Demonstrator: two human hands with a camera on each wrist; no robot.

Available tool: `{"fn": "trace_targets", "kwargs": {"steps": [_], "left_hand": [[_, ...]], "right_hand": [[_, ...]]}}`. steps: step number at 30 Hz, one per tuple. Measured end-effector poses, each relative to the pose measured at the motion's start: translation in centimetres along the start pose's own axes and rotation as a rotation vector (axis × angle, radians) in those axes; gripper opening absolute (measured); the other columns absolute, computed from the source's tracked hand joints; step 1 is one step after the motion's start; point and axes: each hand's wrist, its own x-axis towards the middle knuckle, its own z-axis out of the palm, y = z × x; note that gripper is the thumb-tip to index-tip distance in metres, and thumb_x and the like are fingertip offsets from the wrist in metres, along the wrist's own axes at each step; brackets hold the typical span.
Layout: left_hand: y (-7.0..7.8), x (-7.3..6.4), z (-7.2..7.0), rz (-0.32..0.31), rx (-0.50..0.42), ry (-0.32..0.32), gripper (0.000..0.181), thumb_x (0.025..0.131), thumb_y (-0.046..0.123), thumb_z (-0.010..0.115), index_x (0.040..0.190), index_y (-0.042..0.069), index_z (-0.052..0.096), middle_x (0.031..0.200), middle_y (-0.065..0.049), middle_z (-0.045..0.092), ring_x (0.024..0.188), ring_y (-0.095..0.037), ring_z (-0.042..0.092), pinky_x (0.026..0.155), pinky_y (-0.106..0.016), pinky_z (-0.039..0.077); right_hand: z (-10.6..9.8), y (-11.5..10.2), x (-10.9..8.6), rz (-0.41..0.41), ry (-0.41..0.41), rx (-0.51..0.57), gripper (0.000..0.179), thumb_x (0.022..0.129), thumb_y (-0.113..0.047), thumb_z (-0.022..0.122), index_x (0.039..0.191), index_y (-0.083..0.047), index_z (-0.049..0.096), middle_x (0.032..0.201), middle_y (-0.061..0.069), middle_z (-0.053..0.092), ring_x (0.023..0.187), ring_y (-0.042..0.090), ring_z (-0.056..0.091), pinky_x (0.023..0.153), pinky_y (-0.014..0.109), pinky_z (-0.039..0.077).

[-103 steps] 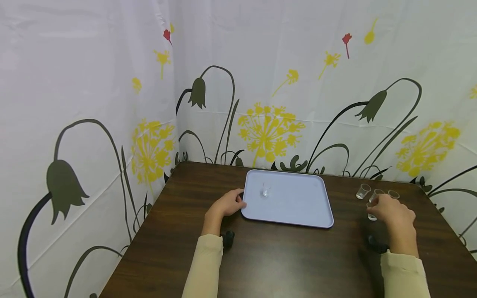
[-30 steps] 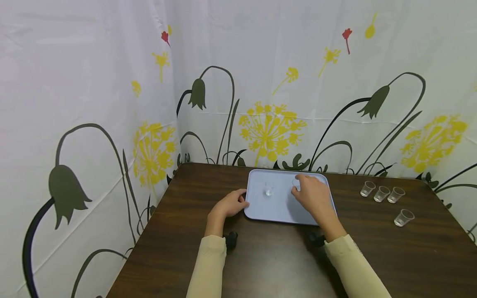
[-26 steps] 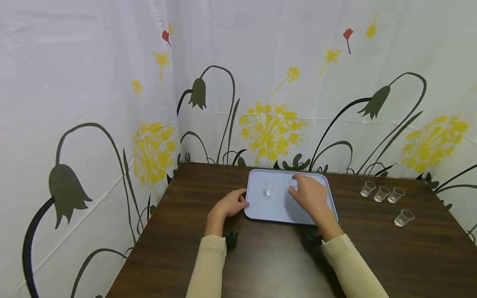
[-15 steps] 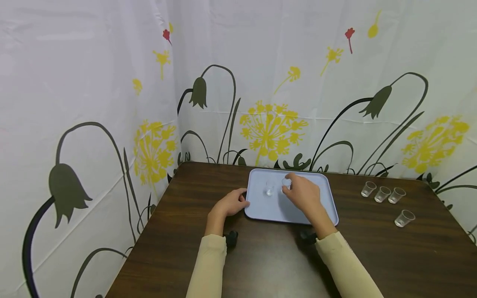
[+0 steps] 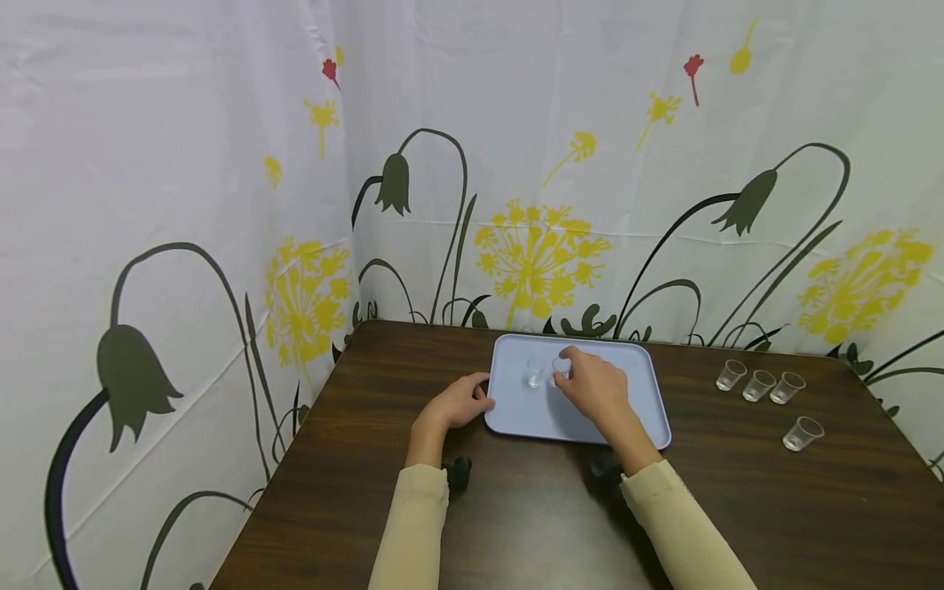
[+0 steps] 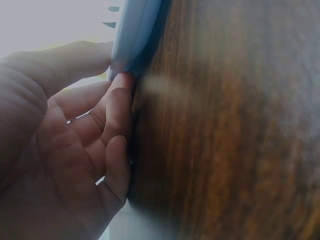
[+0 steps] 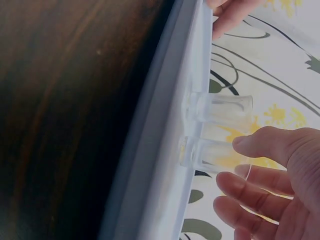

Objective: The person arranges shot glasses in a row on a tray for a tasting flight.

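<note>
Right hand (image 5: pixel 596 385) pinching a cup (image 7: pixel 215 152) on the tray (image 5: pixel 590 418), left hand (image 5: pixel 451 403) on the rim.
In the head view the tray lies just below the middle of the frame, the pinched cup on its upper left part between right thumb and fingers; a second cup (image 5: pixel 534 375) stands upright just left of it. The left thumb and fingers are clamped on the tray's left edge. At the right of the frame four more cups (image 5: pixel 759 386) stand on the dark table (image 5: pixel 516 524), three close together, one lower down.
</note>
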Motion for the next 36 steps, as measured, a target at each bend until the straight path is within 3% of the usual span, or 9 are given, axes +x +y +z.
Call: {"fn": "trace_targets", "kwargs": {"steps": [36], "left_hand": [[0.25,-0.36,-0.17,-0.002,-0.025,0.003,0.057,0.104,0.017,0.068,0.156,0.001,0.051,0.092,-0.002,0.059,0.08,-0.015,0.052,0.076,-0.031,0.042]], "right_hand": [[0.88,-0.39,0.03,-0.019,-0.037,0.103,0.042,0.097,-0.031,0.076,0.134,-0.013,0.071,0.093,0.002,0.078,0.078,0.024,0.07,0.064,0.045,0.053]]}}
